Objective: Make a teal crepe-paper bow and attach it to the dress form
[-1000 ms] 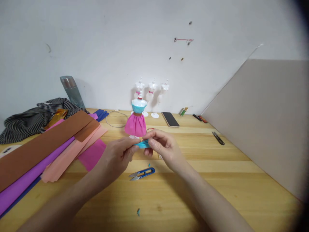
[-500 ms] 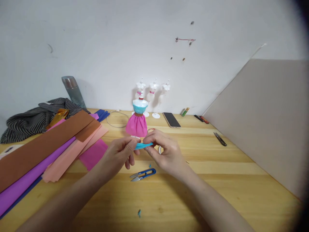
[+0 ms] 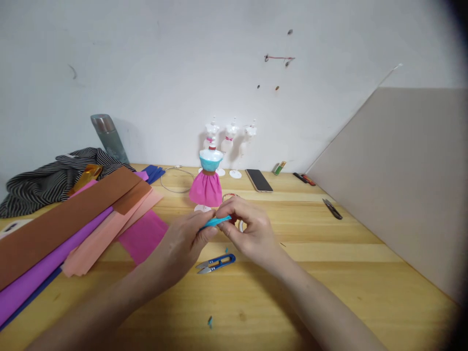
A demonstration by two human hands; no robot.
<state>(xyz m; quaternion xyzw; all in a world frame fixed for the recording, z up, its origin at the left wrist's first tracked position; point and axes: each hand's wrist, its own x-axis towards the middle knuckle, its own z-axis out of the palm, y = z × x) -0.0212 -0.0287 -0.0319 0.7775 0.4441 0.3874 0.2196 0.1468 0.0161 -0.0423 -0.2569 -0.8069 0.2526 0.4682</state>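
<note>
A narrow folded strip of turquoise crepe paper (image 3: 216,222) is pinched between my two hands above the table. My left hand (image 3: 188,239) is closed on its left end, thumb below and fingers above. The right end sits between the thumb and fingers of my right hand (image 3: 248,226). Below the hands lie blue-handled thread snips (image 3: 216,263), blades pointing left. Just beyond them stands a small dress form (image 3: 210,161) with a turquoise top, a brown waistband and a gathered pink skirt (image 3: 206,188). Rolls of tape (image 3: 241,225) are partly hidden behind my right hand.
Brown, purple and peach paper sheets (image 3: 73,219) cover the left side, beside striped cloth (image 3: 32,180) and a bottle (image 3: 109,139). White dress forms (image 3: 231,141) stand by the wall. A phone (image 3: 259,180) and dark snips (image 3: 332,208) lie to the right.
My left hand has turned and shifted its grip along the turquoise strip, its fingers now over the top. My right hand stays nearly in place. The view has shifted slightly.
</note>
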